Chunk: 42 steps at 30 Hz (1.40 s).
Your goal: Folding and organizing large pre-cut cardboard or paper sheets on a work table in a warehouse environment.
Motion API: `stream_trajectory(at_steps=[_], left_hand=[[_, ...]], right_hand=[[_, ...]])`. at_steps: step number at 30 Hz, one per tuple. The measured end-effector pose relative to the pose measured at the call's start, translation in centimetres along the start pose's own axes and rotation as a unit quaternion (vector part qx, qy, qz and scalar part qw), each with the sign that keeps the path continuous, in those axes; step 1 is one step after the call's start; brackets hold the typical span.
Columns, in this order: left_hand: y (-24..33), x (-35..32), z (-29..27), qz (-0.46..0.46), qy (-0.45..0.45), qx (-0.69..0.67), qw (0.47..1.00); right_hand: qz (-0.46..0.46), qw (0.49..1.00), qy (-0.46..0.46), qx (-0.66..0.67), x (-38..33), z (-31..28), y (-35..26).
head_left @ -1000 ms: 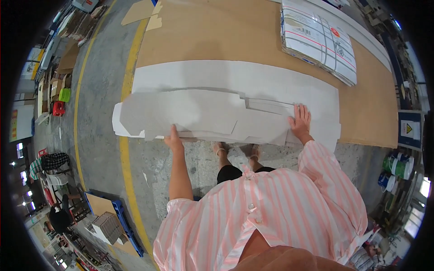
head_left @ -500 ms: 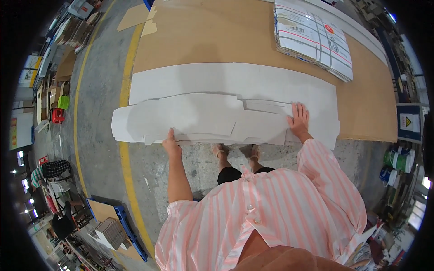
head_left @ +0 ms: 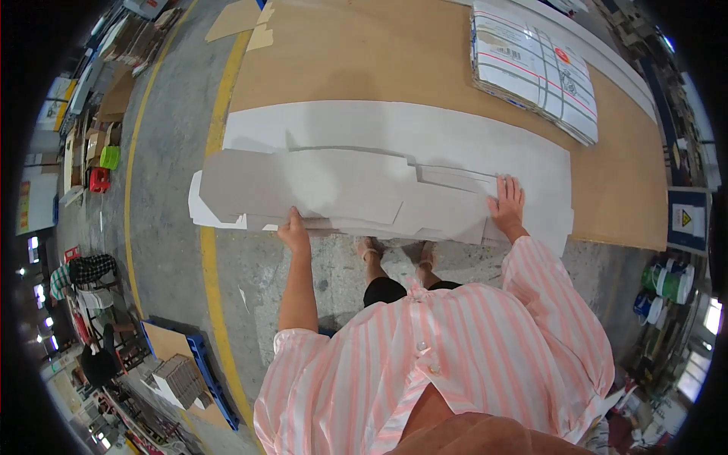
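A long grey-white cardboard sheet with cut-out edges lies across a larger white sheet. Its left end is raised and tilted, and a paler sheet end shows beneath it. My left hand grips the near edge of the raised sheet, thumb on top and the other fingers hidden underneath. Flat on the right part of the sheets rests my right hand, fingers stretched out.
Brown cardboard covers the surface below the sheets. A strapped bundle of flat printed cartons sits at the far right. On the left, a yellow line runs along the floor, with a blue pallet holding stacked cardboard beyond it.
The left end of the top cardboard sheet has come up with my left hand, uncovering the paler sheet end below. My right hand stays spread on the sheets.
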<state>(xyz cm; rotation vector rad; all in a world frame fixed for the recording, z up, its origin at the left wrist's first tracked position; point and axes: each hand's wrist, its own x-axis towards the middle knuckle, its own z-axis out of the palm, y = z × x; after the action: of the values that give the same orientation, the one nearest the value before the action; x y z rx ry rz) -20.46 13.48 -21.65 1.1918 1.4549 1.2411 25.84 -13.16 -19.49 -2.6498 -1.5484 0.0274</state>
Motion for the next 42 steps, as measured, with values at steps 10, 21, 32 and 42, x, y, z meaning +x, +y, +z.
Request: stream_trajectory(at_steps=[10, 21, 32, 42], left_hand=[[0.1, 0.8, -0.6, -0.136, -0.016, -0.006, 0.991], [1.0, 0.0, -0.1, -0.010, -0.011, -0.051, 0.999], [0.9, -0.1, 0.5, -0.071, 0.014, -0.069, 0.995], [0.8, 1.1, -0.7, -0.125, 0.005, 0.032, 0.992]], right_hand=[[-0.003, 1.000, 0.014, 0.009, 0.2, -0.1, 0.2], [-0.007, 1.000, 0.008, -0.004, -0.3, 0.2, 0.7], [-0.004, 0.999, 0.027, 0.022, -0.5, 0.2, 1.7], [0.007, 0.999, 0.002, 0.032, -0.1, 0.5, 1.6]])
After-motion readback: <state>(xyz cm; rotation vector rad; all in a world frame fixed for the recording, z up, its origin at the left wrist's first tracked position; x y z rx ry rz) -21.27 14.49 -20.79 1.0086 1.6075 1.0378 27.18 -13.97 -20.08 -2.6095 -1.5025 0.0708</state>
